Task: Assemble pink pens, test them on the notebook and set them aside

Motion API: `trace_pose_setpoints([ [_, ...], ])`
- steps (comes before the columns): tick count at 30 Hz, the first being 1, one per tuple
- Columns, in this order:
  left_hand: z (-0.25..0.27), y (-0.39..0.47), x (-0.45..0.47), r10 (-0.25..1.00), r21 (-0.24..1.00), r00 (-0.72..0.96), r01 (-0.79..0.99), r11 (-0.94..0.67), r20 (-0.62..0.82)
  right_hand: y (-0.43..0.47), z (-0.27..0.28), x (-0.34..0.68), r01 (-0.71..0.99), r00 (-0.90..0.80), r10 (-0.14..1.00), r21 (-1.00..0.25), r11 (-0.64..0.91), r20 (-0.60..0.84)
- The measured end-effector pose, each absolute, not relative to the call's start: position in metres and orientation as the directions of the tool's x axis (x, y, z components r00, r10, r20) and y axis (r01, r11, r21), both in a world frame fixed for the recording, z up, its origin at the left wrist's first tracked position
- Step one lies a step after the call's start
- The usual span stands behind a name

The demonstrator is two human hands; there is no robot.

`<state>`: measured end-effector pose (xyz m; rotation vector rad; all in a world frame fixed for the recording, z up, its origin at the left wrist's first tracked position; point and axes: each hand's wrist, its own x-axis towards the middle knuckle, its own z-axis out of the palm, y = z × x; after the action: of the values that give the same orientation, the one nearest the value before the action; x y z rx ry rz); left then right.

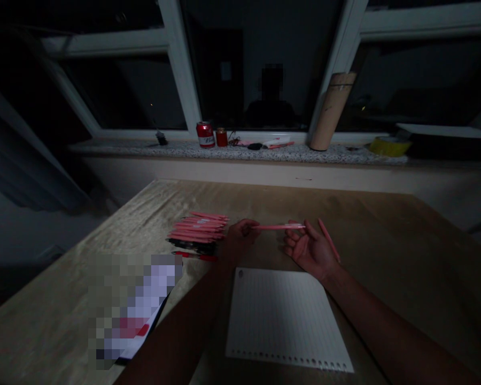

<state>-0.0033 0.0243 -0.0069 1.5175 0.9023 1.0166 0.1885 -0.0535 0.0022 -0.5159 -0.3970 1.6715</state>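
Note:
A pink pen [270,227] with a clear right end lies level between my hands, above the table. My left hand [240,235] is closed, its fingers pinching the pen's left end. At the clear end, my right hand [308,248] is turned palm up, thumb and fingertips against the pen and the other fingers loosely curled. Just beyond my right hand rests another pink pen [328,239], by itself. Left of my left hand lies a pile of pink pens [198,227], with black pens [192,245] and a red pen [194,256] along its near side.
A lined spiral notepad [286,318] lies below my hands. A phone-like device [144,310], partly blurred out, is at the left. On the windowsill stand a red can [206,135], a small jar [222,137], a wooden-looking cylinder [332,112] and a yellow tape roll [389,146].

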Motion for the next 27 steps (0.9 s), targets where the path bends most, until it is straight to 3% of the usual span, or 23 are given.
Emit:
trace_pose_setpoints([
  [15, -0.0131, 0.0258, -0.0050, 0.904, 0.970, 0.373, 0.044, -0.241, 0.208, -0.0551, 0.0030, 0.1887, -0.829, -0.105, 0.989, -0.539, -0.147, -0.109],
  [27, -0.0049, 0.0216, -0.0057, 0.901, 0.949, 0.388, 0.156, -0.272, 0.195, -0.0544, 0.0031, 0.1872, -0.836, -0.095, 0.986, -0.526, -0.155, -0.140],
])
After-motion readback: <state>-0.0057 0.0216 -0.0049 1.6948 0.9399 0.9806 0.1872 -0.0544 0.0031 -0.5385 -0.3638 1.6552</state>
